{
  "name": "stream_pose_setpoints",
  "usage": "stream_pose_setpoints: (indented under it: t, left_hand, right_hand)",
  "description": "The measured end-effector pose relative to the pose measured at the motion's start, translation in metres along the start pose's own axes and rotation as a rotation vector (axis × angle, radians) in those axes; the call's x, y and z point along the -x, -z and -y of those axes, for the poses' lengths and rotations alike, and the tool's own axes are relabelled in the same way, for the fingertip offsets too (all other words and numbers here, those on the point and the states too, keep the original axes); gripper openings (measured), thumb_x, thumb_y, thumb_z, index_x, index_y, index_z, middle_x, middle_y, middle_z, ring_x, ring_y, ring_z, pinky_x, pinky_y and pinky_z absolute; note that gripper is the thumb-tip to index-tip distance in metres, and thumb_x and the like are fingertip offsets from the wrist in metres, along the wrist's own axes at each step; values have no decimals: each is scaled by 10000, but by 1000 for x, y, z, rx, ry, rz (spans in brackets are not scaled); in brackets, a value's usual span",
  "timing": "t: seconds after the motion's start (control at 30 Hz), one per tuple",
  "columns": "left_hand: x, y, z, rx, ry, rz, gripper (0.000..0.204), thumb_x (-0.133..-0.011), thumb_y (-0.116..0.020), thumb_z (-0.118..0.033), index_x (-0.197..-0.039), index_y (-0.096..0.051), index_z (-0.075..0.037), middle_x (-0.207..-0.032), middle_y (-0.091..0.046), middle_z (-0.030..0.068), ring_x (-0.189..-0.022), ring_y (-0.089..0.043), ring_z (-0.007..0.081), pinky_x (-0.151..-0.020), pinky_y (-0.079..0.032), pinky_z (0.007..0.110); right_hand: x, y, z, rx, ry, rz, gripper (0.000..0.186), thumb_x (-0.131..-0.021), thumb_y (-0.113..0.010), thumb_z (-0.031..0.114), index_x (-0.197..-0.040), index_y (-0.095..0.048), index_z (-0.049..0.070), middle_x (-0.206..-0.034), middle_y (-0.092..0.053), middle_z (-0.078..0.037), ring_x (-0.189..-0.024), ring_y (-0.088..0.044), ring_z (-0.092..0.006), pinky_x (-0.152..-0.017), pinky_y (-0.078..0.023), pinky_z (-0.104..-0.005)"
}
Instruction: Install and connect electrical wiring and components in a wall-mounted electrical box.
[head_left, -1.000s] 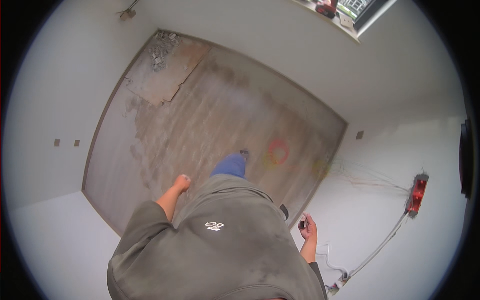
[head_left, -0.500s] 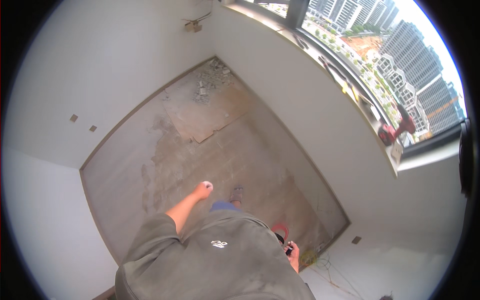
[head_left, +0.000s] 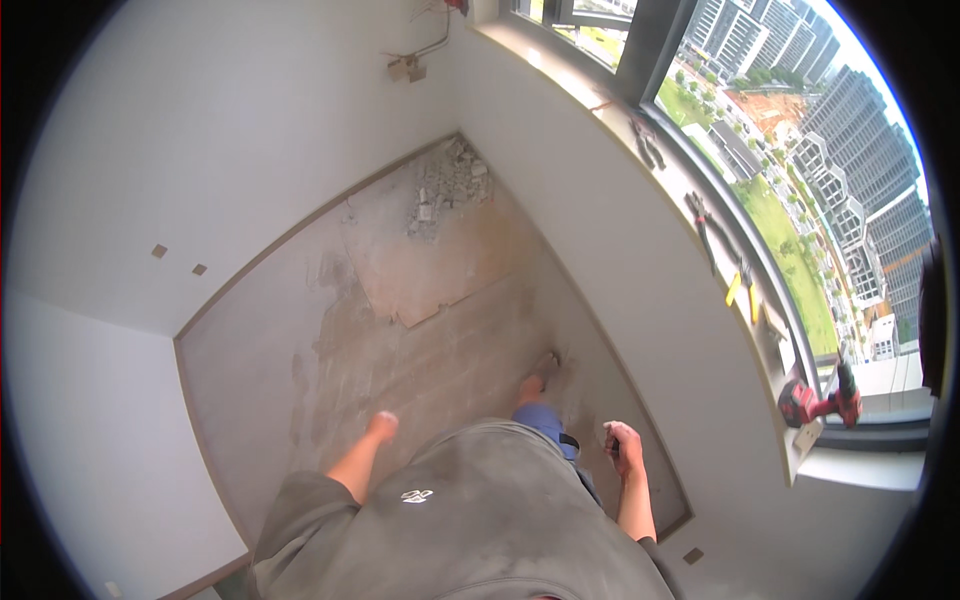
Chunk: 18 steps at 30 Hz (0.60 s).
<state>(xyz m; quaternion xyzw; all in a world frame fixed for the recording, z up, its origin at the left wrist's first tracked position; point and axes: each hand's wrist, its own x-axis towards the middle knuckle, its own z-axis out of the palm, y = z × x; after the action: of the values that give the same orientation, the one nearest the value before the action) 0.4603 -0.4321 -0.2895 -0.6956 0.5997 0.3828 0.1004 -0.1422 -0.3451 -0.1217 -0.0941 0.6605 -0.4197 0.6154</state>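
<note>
My left hand point(head_left: 382, 427) hangs over the floor in front of my body, its fingers curled in. Something pale shows at its fingertips; I cannot make out whether it is held or is dust on the skin. My right hand point(head_left: 626, 450) is on the other side, beside my stepping leg, with its fingers bent round a small dark object point(head_left: 613, 449) whose kind is too small to tell. Whitish fingertips show on this hand too. Neither hand touches the wall or the sill.
Along the window sill point(head_left: 668, 178) lie pliers point(head_left: 648, 146), long-handled cutters point(head_left: 704, 220), yellow-handled tools point(head_left: 742, 290) and a red cordless drill point(head_left: 818, 402). Rubble point(head_left: 450, 185) and a brown board point(head_left: 440, 280) cover the far corner of the floor. Wires hang from a wall box point(head_left: 406, 69).
My view has swung right and I have stepped forward. The right hand has come up and away from my side; the left has drawn back toward my body. The red ring-shaped thing is out of sight.
</note>
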Motion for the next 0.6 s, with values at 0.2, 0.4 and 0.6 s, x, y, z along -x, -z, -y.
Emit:
stream_pose_setpoints:
  t: [0.2, 0.4, 0.6]
  left_hand:
    - [-6, 25, -94, -340, -140, 135, 134, -796, -651, -167, -853, -724, -70, -856, -712, 110, -812, -695, 242, -680, -561, 387]
    - [-39, 85, -235, 523, 191, -8, 191, -883, -585, -170, -1008, -680, -61, -817, -685, 85, -717, -657, 175, -606, -543, 336]
    - [-138, 127, -297, 634, 143, 108, 168, -908, -554, -161, -1021, -643, -75, -790, -641, 65, -674, -630, 185, -576, -541, 337]
  right_hand:
    - [-90, -28, 170, 369, 343, 40, 221, -844, -550, 210, -878, -682, 36, -667, -528, 4, -560, -462, -104, -517, -360, -273]
    - [-148, -81, 293, 787, 901, -162, 209, -879, -602, 215, -896, -679, 21, -829, -623, -107, -703, -607, -187, -660, -484, -302]
    - [-168, -105, 382, 626, 1036, -402, 84, -853, -669, 136, -852, -684, 53, -797, -604, -68, -628, -594, -182, -614, -482, -310]
